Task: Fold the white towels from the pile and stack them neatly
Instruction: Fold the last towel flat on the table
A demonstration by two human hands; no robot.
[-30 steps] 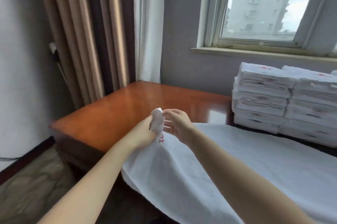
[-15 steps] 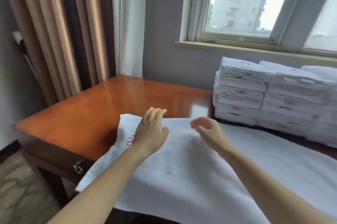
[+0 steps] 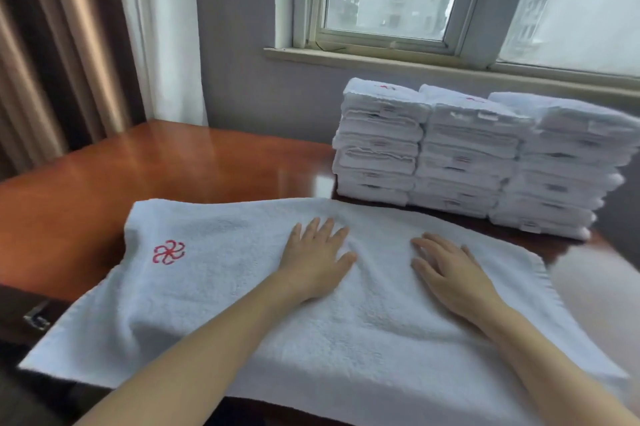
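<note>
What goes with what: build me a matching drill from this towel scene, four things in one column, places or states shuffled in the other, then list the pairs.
Column 1
1. left hand
2. red emblem
3. folded towel stacks
4. curtains

Column 2
A. hanging at far left
B. flat on the spread towel, fingers straight
C. back right of the table, below the window sill
D. stitched near the spread towel's far left corner

Pairs: 1-B, 2-D, 3-C, 4-A

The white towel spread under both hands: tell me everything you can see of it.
The white terry towel lies spread flat on the glossy reddish-brown wooden table, its near edge hanging over the front. A red embroidered pinwheel emblem sits near its far-left corner. The left hand and right hand rest flat on its middle, palms down.
</note>
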